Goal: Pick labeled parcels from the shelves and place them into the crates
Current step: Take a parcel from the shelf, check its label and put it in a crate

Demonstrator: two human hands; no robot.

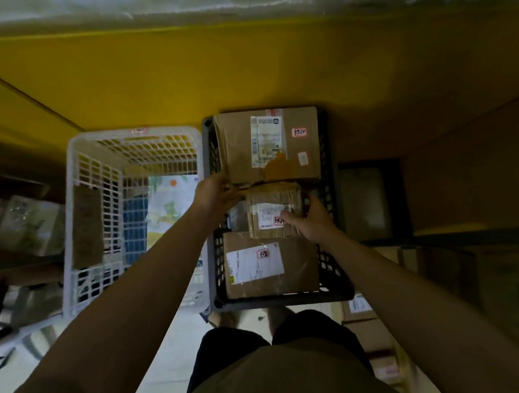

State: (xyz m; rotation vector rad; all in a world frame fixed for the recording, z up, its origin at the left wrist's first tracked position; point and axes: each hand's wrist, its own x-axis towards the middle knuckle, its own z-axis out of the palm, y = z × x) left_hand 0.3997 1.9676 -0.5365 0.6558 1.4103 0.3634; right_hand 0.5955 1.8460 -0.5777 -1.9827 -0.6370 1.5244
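A small taped parcel [273, 209] is gripped between both hands: the left hand [216, 193] at its left edge, the right hand [307, 220] at its right edge, thumb on the label. Its long axis points away from the body. It is placed over the gap between a far box [268, 145] and a near box [269, 263] in the black crate [338, 270].

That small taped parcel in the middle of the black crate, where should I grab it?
Grip the small taped parcel by its left and right edges, from above. The far box and near box hem its other two sides in the black crate, so only those edges look free; the left hand and right hand sit there now.
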